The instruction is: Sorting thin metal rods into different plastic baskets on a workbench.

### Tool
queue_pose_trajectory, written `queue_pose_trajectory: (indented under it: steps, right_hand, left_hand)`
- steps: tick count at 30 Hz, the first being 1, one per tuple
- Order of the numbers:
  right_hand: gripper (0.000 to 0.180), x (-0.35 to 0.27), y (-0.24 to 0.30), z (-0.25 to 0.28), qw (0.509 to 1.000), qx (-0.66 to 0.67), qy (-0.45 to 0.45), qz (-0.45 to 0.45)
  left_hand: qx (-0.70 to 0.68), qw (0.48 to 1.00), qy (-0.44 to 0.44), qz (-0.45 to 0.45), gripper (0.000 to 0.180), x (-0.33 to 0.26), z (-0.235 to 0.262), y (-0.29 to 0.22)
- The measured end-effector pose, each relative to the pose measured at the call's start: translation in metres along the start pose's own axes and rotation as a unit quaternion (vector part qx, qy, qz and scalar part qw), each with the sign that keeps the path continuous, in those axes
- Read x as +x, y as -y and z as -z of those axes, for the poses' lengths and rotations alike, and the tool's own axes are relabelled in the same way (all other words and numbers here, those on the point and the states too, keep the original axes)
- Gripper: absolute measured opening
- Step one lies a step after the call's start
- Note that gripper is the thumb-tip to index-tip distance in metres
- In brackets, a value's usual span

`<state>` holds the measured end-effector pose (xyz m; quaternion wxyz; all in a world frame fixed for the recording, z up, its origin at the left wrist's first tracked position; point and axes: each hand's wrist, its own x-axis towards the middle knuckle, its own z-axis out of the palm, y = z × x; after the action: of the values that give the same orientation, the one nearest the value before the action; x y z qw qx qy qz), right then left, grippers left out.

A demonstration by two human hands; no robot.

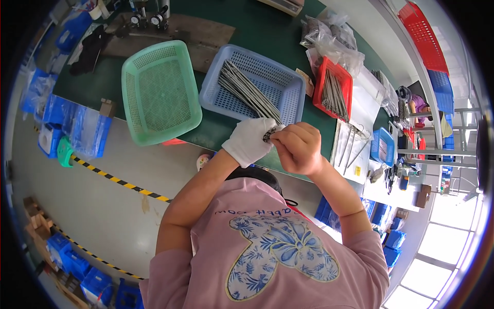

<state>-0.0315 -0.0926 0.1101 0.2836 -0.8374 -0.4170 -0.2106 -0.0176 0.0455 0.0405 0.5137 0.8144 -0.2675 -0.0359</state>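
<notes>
My left hand [250, 142], in a white glove, is closed around the near ends of a bundle of thin metal rods [249, 91]. The bundle slants back over the near rim of a blue plastic basket [208, 92] and lies along its inside. Bare, my right hand [299, 148] is closed, with thumb and fingertips touching the dark rod ends [269, 135] beside the glove. Its curled fingers hide whatever they pinch. Left of the blue basket stands a light green basket [162, 90] with nothing inside.
A red basket [320, 103] of similar rods stands to the right, near plastic bags [337, 44] and white sheets with loose rods [352, 147]. Gauges on a metal fixture [157, 19] stand at the back left. Another person [419, 104] is far right.
</notes>
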Motion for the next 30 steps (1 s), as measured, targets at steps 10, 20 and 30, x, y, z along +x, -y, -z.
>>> queue_pose_trajectory:
  steps: [10,20,30]
  right_hand:
    - [0.014,-0.0058,0.008,0.0019,0.998,-0.053,-0.012,0.038]
    - [0.009,-0.0045,0.0027,-0.0007,0.996,0.053,-0.002,-0.064]
    - [0.014,-0.0008,0.0041,-0.0006,1.0,-0.003,0.007,0.002]
  left_hand:
    - [-0.026,0.999,-0.021,-0.013,0.009,-0.0037,-0.0091,0.0073]
    - [0.001,1.0,-0.001,-0.005,0.011,-0.0024,-0.0053,0.0032]
    - [0.017,1.0,-0.005,-0.012,0.01,-0.0008,-0.0042,0.0015]
